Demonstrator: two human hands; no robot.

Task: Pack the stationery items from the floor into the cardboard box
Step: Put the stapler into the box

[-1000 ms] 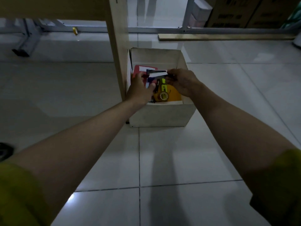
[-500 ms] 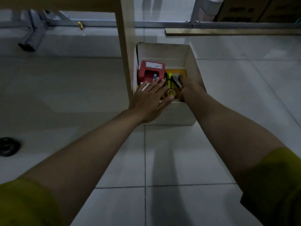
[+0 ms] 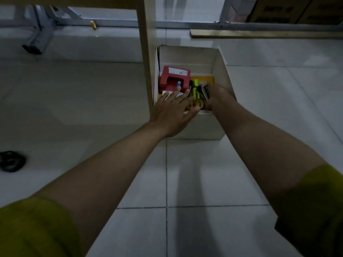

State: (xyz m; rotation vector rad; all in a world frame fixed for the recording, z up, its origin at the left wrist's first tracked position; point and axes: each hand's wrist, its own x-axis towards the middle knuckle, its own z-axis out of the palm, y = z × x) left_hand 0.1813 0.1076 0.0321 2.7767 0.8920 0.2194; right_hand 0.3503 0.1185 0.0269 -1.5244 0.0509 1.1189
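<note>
An open cardboard box (image 3: pixel 221 75) stands on the tiled floor beside a wooden post. Inside it lie a red hole punch (image 3: pixel 175 78), a yellow-green highlighter (image 3: pixel 196 88), a roll of tape (image 3: pixel 199 103), a yellow packet (image 3: pixel 206 79) and a dark metal clip-like item (image 3: pixel 205 92). My left hand (image 3: pixel 171 112) lies flat over the box's near left edge, fingers spread, holding nothing. My right hand (image 3: pixel 220 97) reaches down into the box's right side, touching the dark item; its fingers are mostly hidden.
A wooden post (image 3: pixel 145 52) rises right against the box's left side. A dark round object (image 3: pixel 11 161) lies on the floor at far left. Metal frame legs (image 3: pixel 37 34), a wooden plank (image 3: pixel 259 33) and stacked cartons (image 3: pixel 289 10) stand behind.
A second ago both hands held a flat item above the box. It has gone down into the box; my left hand opened flat and my right hand sank inside. Little has changed over the last half second.
</note>
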